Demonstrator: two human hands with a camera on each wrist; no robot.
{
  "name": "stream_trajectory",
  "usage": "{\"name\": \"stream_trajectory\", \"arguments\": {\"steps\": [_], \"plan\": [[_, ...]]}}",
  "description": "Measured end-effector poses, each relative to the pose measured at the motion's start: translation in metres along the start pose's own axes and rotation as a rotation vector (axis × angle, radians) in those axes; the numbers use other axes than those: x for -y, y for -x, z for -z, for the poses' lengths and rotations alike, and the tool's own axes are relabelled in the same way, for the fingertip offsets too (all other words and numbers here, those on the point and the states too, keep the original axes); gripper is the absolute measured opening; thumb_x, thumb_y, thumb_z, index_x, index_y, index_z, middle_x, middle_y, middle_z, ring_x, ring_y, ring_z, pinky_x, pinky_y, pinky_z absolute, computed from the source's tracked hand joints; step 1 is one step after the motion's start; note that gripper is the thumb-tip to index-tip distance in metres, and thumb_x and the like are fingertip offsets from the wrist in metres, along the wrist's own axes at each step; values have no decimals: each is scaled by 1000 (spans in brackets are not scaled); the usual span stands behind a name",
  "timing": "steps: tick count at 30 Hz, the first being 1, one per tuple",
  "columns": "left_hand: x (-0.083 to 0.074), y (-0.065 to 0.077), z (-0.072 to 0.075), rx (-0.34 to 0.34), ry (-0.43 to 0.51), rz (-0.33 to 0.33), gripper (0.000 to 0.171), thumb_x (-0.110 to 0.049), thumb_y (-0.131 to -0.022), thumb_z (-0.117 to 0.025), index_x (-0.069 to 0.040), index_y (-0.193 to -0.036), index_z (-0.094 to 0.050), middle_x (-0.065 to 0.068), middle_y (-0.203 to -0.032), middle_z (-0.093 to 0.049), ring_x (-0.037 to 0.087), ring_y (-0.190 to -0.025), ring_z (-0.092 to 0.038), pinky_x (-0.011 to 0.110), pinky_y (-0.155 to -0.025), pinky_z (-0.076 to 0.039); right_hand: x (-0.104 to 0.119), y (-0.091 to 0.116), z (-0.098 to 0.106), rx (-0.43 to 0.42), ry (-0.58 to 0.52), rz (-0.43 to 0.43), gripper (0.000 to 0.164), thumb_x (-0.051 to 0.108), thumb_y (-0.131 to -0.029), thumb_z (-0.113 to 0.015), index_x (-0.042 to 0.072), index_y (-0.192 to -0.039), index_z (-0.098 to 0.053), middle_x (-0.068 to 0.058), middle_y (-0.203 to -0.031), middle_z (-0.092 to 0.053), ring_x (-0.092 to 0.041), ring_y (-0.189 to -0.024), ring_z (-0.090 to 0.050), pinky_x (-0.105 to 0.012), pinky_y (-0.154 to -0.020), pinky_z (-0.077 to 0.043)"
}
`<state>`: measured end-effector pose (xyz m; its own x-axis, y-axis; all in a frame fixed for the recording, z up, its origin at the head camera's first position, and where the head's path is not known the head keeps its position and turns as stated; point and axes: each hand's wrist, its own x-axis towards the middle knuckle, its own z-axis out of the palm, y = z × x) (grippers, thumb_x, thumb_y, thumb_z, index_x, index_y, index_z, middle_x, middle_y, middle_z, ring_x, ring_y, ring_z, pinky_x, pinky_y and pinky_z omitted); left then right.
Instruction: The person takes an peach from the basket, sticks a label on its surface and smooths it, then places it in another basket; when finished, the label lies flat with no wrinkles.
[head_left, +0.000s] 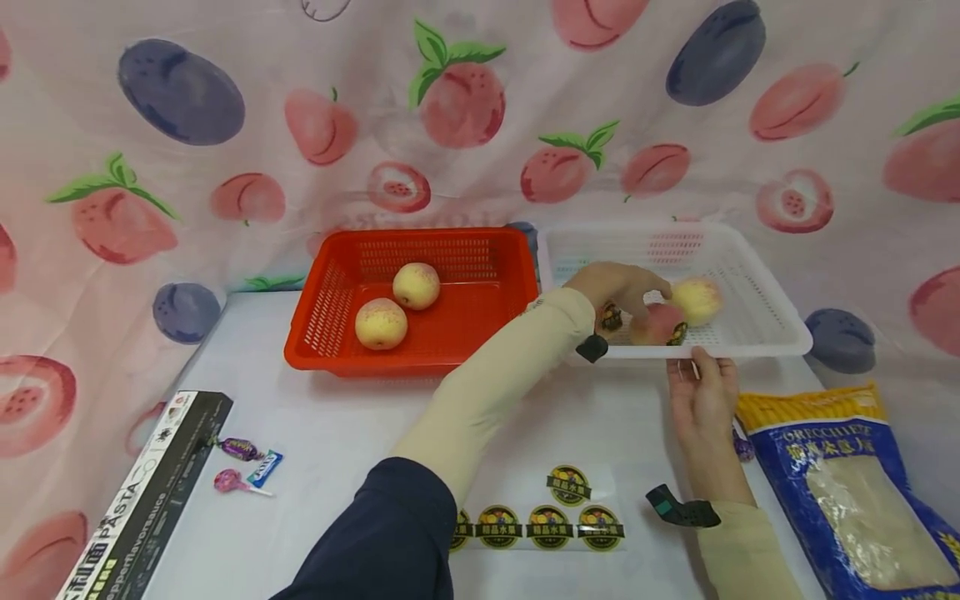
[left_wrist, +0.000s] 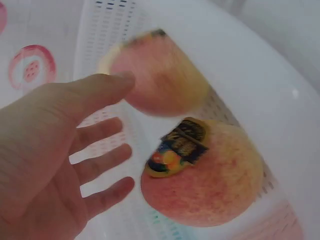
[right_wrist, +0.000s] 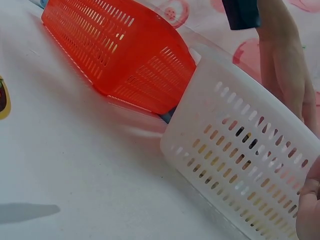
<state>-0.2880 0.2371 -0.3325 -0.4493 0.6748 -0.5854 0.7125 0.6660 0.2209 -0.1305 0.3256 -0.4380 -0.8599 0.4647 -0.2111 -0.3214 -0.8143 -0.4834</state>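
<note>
My left hand [head_left: 626, 283] reaches over into the white basket [head_left: 765, 333]. Seen from the left wrist, this hand [left_wrist: 55, 145] has its fingers spread, and the thumb tip overlaps one peach [left_wrist: 165, 75]; contact is unclear. A nearer peach [left_wrist: 215, 185] bears a black-and-gold sticker [left_wrist: 177, 150] and sits just off the fingertips. Beyond them in the head view lies a yellower peach [head_left: 699, 300]. At the basket's front, my right hand [head_left: 705, 408] holds the rim, thumb over it and fingers below. Only part of that hand [right_wrist: 309, 210] shows in the right wrist view.
A red basket [head_left: 300, 342] with two peaches [head_left: 381, 324] stands left of the white one. A sticker sheet [head_left: 536, 562] lies in front. Sweets [head_left: 240, 448] and a pasta box [head_left: 142, 500] lie at left, a blue-and-yellow bag [head_left: 847, 483] at right.
</note>
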Motion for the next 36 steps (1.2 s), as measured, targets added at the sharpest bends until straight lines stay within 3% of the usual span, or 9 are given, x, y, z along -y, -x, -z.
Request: {"name": "stream_trajectory", "arguments": {"steps": [4,10,13,16,22,25,27,30,36], "plan": [[7,10,-2,-32,31,-25,45,-39,-87,-48,-42,-129,-32,-13,-143,-23,3,-131,-22,28,-105,-27,0,0,0,2,-15,-6,51,-3,-83,-55,16,-128,-40,-2,-134,-39,-21,-120,-34,-34,-95,-43],[22,24,-7,-148,6,-154,44,-36,-87,-50,-32,-130,-37,-6,-140,-31,6,-129,-27,25,-105,-27,-1,0,1,4,-2,-9,47,-2,-84,-54,15,-126,-42,-5,-129,-41,-22,-112,-39,-32,-89,-46],[31,42,-8,-233,-20,-225,44,-36,-88,-50,-29,-130,-39,-6,-136,-36,8,-126,-32,23,-104,-28,-2,-1,0,14,-8,-10,39,-2,-85,-53,12,-120,-43,-6,-120,-44,-22,-98,-43,-32,-85,-45],[40,62,-13,-297,12,-282,42,-36,-88,-50,-29,-128,-41,-7,-133,-39,9,-121,-40,24,-101,-32,-2,-3,-1,15,-11,-2,32,-2,-83,-55,8,-111,-44,-7,-109,-45,-22,-88,-44,-32,-82,-45],[53,98,-42,-427,251,-413,40,-35,-87,-53,-27,-125,-46,-11,-128,-46,9,-113,-47,23,-96,-38,0,-2,5,26,-51,-21,24,-4,-83,-54,6,-104,-45,-8,-103,-46,-22,-85,-44,-32,-78,-45],[59,113,-62,-535,353,-488,41,-35,-86,-53,-23,-126,-46,-9,-127,-48,8,-111,-48,23,-95,-39,2,-1,10,18,-69,-18,14,-4,-84,-53,4,-92,-45,-9,-93,-46,-22,-77,-45,-32,-72,-44],[62,125,-74,-617,422,-519,41,-33,-87,-53,-21,-125,-47,-7,-125,-50,9,-110,-49,25,-94,-41,3,0,11,-10,-80,-1,16,-3,-83,-55,6,-84,-41,-8,-87,-42,-22,-74,-44,-32,-68,-43],[64,147,-91,-721,539,-530,38,-25,-87,-54,-15,-123,-48,-3,-122,-52,10,-106,-52,26,-92,-43,7,0,10,-86,-88,55,20,0,-82,-57,9,-83,-39,-6,-85,-39,-20,-76,-42,-31,-64,-41],[65,189,-124,-859,794,-513,30,-11,-88,-53,-6,-117,-52,11,-115,-56,17,-100,-56,31,-90,-45,14,1,1,-207,-32,212,31,4,-80,-61,15,-101,-40,-3,-92,-39,-17,-79,-38,-28,-62,-38]]}}
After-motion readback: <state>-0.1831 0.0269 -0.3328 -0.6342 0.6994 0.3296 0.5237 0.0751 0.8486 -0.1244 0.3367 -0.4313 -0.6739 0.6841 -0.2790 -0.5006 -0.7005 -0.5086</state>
